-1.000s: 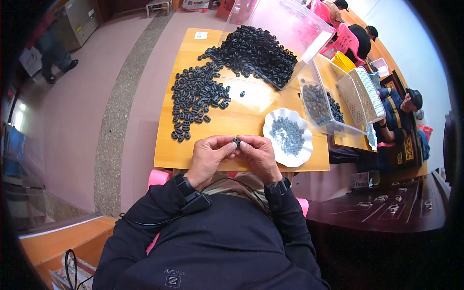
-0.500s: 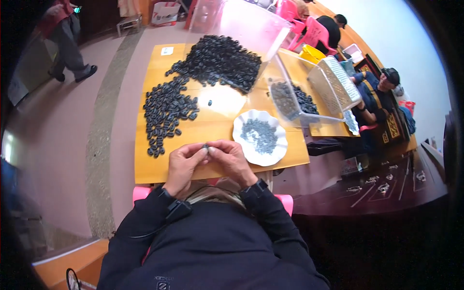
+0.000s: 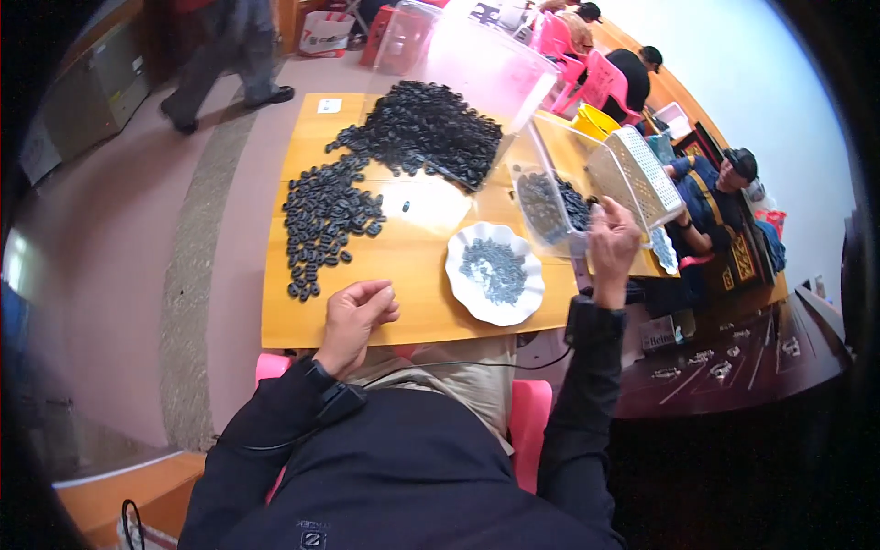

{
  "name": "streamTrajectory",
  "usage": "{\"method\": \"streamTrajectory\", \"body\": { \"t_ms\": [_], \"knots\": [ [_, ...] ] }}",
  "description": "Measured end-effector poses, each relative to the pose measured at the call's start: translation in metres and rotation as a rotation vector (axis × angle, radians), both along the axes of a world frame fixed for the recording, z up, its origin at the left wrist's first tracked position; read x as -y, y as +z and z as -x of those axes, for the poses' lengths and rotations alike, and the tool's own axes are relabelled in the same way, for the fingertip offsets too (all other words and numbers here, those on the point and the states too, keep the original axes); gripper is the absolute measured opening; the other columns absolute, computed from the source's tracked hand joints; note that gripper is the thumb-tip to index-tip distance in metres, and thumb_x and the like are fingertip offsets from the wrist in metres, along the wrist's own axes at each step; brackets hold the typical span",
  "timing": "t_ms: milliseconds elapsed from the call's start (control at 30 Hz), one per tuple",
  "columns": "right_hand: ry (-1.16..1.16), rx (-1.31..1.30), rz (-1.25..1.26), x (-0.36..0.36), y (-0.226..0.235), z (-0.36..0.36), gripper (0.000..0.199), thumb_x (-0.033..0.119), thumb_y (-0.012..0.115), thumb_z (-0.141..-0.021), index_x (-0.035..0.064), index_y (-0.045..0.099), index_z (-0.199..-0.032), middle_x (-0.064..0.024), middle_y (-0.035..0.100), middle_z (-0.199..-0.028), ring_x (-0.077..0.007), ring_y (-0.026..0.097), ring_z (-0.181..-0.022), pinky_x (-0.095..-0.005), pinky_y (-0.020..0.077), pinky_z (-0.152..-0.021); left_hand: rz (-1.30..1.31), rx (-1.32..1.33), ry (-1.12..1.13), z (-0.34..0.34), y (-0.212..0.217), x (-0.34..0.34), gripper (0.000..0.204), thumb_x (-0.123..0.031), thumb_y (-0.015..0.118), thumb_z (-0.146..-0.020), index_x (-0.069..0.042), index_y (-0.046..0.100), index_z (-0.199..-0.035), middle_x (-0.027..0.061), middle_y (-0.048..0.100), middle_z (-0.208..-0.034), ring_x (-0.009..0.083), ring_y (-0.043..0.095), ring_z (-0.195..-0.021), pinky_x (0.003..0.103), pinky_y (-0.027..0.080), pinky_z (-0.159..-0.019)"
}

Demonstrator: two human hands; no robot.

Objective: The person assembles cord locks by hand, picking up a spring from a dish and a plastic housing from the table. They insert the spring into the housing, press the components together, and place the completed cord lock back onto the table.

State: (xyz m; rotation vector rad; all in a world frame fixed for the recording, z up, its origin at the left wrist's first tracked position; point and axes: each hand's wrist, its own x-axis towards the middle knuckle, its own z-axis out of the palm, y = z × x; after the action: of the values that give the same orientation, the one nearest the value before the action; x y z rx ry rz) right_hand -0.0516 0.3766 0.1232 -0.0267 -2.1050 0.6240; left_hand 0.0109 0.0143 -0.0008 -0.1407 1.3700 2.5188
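Hovering at the near right end of the clear bin (image 3: 564, 246), right hand (image 3: 614, 240) has wrist raised, thumb and fingers drawn together; a dark speck shows at the fingertips, cannot tell whether gripped. Right forearm crosses beyond the table's right side. Left hand (image 3: 360, 316) sits just inside the near edge of the table (image 3: 422, 307), thumb against curled fingers; nothing seen in them. Black pieces (image 3: 330, 215) spread on the left, heap (image 3: 426, 128) at the far side, more in the bin. Bare wood lies between left hand and white plate (image 3: 459, 291), whose rim nears the table's near edge.
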Motion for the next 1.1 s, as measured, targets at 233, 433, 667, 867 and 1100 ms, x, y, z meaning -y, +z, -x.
{"method": "streamTrajectory", "body": {
  "t_ms": [233, 433, 667, 867, 1100],
  "knots": [
    [0.522, 0.316, 0.161, 0.129, -0.013, -0.005, 0.014, 0.007, 0.063, -0.089, 0.0008, 0.067, -0.101, -0.0030, 0.064, -0.072, -0.0053, 0.057, -0.061, -0.0204, 0.0446, -0.052, -0.021, 0.005, 0.056, -0.004, -0.009, 0.007, 0.022, -0.010, 0.064, -0.091, 0.002, 0.060, -0.108, 0.0052, 0.063, -0.088, 0.0116, 0.063, -0.075, 0.025, 0.055, -0.070],
    [0.795, 0.578, 0.079, 0.228, -0.097, 0.019, 0.016, 0.009, 0.068, -0.081, 0.0006, 0.068, -0.095, -0.0129, 0.066, -0.083, -0.0226, 0.063, -0.073, -0.0325, 0.0498, -0.066, -0.055, 0.017, 0.170, -0.004, -0.010, 0.006, 0.019, -0.011, 0.063, -0.091, 0.000, 0.058, -0.107, 0.0039, 0.063, -0.086, 0.0103, 0.062, -0.071, 0.024, 0.054, -0.065],
    [0.532, 0.574, -0.251, 0.246, -0.110, 0.040, 0.026, 0.014, 0.058, -0.083, 0.0064, 0.061, -0.107, -0.0172, 0.061, -0.092, -0.0382, 0.061, -0.084, -0.0465, 0.0488, -0.074, -0.068, 0.020, 0.226, -0.003, 0.000, 0.011, 0.015, -0.009, 0.063, -0.090, -0.002, 0.056, -0.102, 0.0024, 0.060, -0.080, 0.0086, 0.059, -0.067, 0.023, 0.052, -0.062],
    [0.416, 0.648, -0.301, 0.244, -0.117, 0.041, 0.025, 0.020, 0.061, -0.083, 0.0048, 0.069, -0.102, -0.0148, 0.065, -0.089, -0.0341, 0.064, -0.084, -0.0416, 0.0501, -0.075, -0.060, 0.015, 0.208, -0.001, -0.002, 0.012, 0.015, -0.009, 0.063, -0.090, -0.002, 0.056, -0.101, 0.0028, 0.060, -0.080, 0.0089, 0.059, -0.067, 0.022, 0.052, -0.063],
    [0.487, 0.646, -0.226, 0.241, -0.115, 0.036, 0.024, 0.019, 0.058, -0.086, 0.0042, 0.066, -0.103, -0.0183, 0.063, -0.093, -0.0385, 0.062, -0.084, -0.0455, 0.0493, -0.077, -0.056, 0.004, 0.197, -0.002, -0.003, 0.011, 0.014, -0.010, 0.063, -0.090, -0.002, 0.056, -0.100, 0.0028, 0.060, -0.081, 0.0090, 0.059, -0.067, 0.023, 0.052, -0.063]
  ]
}}
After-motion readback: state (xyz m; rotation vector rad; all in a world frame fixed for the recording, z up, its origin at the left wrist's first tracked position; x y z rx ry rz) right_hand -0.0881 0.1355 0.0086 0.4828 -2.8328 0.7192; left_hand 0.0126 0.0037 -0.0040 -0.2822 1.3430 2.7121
